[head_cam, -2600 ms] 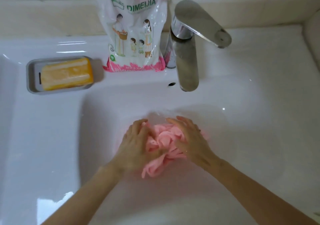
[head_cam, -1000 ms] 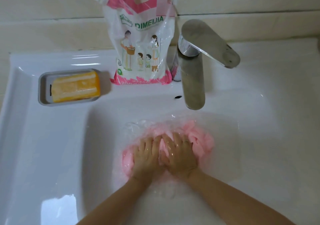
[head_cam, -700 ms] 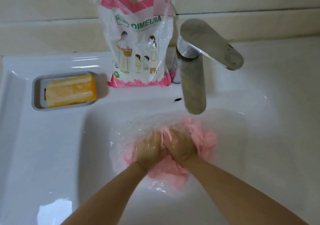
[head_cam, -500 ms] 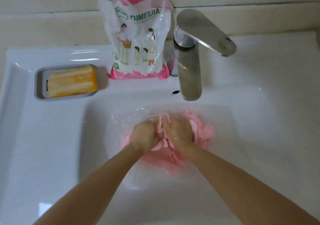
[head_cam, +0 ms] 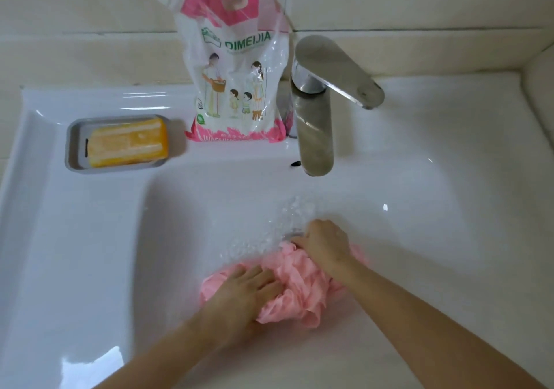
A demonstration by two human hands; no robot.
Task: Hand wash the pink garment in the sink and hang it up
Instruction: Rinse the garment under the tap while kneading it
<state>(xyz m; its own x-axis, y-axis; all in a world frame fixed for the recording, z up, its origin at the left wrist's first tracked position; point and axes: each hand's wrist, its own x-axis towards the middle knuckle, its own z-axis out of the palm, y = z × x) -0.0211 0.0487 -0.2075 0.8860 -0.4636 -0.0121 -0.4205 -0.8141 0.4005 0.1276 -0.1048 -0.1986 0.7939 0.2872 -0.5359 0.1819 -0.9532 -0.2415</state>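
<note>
Soap dish (head_cam: 73,149), grey, upper left of the frame on the sink ledge; holds an orange soap bar (head_cam: 127,143).

Detergent pouch (head_cam: 233,68), pink and white, marked DIMEIJIA, upright at upper centre against the tiled wall, just left of the faucet.

Faucet (head_cam: 316,119), brushed metal, lever turned toward the right; spout over the back of the basin.

Sink (head_cam: 449,209), white; rippling water shows in the centre of the basin, below the spout.

Left hand (head_cam: 244,294), lower centre: fingers extended and nearly flat, palm pressing down on the left end of the cloth, not closed around it.

Pink garment (head_cam: 299,292), lower centre of the frame, in the basin bottom: wet, crumpled, ruffled in folds. Long axis runs from lower left up to the right. It lies directly under and between both hands, each about equally near.

Right hand (head_cam: 325,243), centre right: fingers curled down at the garment's upper right end; whether they pinch cloth cannot be told. Likely step: kneading, hanging not yet begun.
</note>
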